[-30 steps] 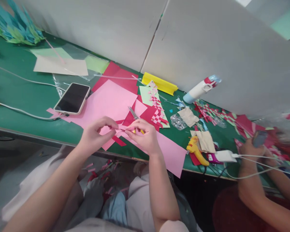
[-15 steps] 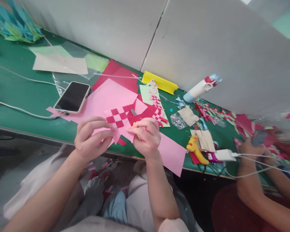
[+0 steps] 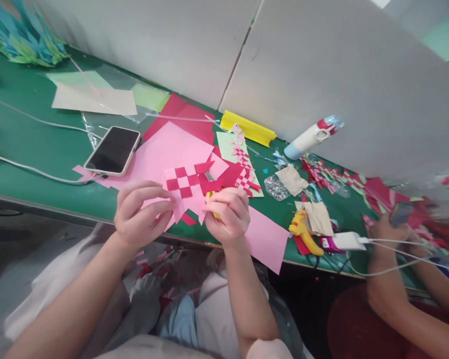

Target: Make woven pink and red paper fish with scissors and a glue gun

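Red-pink woven paper (image 3: 183,182), pinched by left hand (image 3: 142,213) and right hand (image 3: 228,215)

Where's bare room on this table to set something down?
Green tabletop shows left of the phone, between the white cables and below the lower one. Pink paper crowds the left hand and right hand; clutter surrounds the glue gun.

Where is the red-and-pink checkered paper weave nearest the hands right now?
In the head view, the checkered weave sits a little left of centre, just beyond the left hand, over the large pink sheet.
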`<state>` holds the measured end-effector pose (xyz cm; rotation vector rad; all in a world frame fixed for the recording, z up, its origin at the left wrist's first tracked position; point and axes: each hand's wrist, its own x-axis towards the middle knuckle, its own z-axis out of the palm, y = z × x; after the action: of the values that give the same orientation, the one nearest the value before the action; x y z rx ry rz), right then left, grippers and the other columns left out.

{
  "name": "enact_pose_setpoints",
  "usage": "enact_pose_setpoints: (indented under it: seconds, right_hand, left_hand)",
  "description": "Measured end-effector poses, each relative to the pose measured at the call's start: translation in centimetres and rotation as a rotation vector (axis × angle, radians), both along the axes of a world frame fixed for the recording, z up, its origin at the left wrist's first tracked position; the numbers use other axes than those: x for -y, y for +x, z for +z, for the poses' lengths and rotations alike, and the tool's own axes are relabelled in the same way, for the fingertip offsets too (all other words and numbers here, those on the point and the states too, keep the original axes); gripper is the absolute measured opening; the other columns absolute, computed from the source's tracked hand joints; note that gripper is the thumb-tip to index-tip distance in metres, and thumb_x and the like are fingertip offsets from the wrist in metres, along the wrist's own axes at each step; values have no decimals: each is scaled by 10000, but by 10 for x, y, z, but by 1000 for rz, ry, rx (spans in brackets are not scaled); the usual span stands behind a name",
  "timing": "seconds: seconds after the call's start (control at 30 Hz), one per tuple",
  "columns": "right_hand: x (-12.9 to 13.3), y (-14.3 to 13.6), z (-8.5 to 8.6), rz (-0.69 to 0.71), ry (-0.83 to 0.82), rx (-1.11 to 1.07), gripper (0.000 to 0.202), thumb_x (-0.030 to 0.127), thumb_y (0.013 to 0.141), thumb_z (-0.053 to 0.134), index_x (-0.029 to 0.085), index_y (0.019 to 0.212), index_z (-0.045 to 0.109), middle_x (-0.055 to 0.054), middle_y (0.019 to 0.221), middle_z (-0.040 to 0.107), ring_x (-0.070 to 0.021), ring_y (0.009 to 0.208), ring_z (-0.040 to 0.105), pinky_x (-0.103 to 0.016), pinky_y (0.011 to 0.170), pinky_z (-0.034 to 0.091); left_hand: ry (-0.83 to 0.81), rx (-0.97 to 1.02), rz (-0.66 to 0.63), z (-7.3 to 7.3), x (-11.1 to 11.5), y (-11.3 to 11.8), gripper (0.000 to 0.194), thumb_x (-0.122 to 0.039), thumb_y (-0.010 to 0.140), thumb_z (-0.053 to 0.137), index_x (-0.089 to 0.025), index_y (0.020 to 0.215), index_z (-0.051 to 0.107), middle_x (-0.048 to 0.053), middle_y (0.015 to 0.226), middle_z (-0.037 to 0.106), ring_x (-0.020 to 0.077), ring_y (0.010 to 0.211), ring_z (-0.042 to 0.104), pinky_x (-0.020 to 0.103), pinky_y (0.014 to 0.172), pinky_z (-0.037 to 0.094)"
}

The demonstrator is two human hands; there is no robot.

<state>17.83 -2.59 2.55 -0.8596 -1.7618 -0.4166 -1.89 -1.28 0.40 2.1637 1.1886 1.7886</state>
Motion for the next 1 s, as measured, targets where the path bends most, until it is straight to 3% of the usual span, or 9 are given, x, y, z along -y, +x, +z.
enact_pose_setpoints:
  seconds: [0.13, 0.3, 0.37, 0.5, 0.63, 0.8, 1.0]
  right_hand:
    - [-1, 1, 0, 3, -72, -2, 202, 83, 840, 585, 258, 743, 615, -19, 757, 637, -167, 771, 585, -324, 692, 515]
    - [-4, 2, 4, 171, -223, -138, 43, 219, 843, 683, 227, 828, 643, -24, 807, 659, -167, 798, 594, -349, 764, 504]
    - [-5, 3, 5, 220, -378, -217, 102, 266, 865, 654, 215, 781, 626, -22, 784, 649, -162, 787, 595, -338, 750, 504]
    - [-7, 7, 3, 324, -811, -428, 220, 349, 879, 612, 199, 718, 608, -9, 724, 623, -140, 712, 583, -296, 707, 501]
    - [-9, 8, 1, 397, -1054, -597, 238, 378, 846, 640, 199, 689, 638, -6, 694, 651, -136, 700, 607, -264, 692, 494]
    - [-11, 8, -1, 375, -1147, -678, 240, 369, 825, 655, 199, 656, 655, -4, 665, 660, -130, 661, 609, -250, 675, 487]
    - [-17, 12, -12, 325, -1176, -702, 469, 555, 863, 568, 187, 572, 588, 1, 570, 561, -112, 578, 523, -246, 598, 432]
  left_hand:
    - [-31, 59, -77, 7, 2, 5, 149, -161, 659, 742, -294, 682, 679, 10, 759, 697, 251, 876, 635, 452, 874, 488]
    - [-14, 157, -181, 6, 3, 13, 236, -102, 702, 707, -263, 869, 667, -1, 823, 724, 214, 881, 686, 400, 838, 547]
    - [-120, 246, -169, 4, 3, 15, 219, -121, 728, 709, -243, 905, 664, 1, 834, 712, 168, 783, 680, 333, 750, 561]
    - [-523, 406, -179, 5, 2, 17, 173, -216, 730, 751, -200, 867, 647, -19, 734, 648, 92, 610, 607, 209, 563, 511]
    - [-795, 563, -297, 5, -4, 15, 234, -276, 696, 790, -186, 851, 641, -15, 747, 636, 84, 634, 603, 181, 565, 495]
    - [-886, 635, -322, 6, -5, 15, 250, -281, 673, 807, -179, 831, 641, -15, 737, 635, 82, 648, 601, 174, 588, 494]
    - [-927, 645, -342, 3, -6, 16, 286, -300, 654, 819, -175, 842, 643, -8, 752, 629, 79, 625, 585, 174, 547, 472]
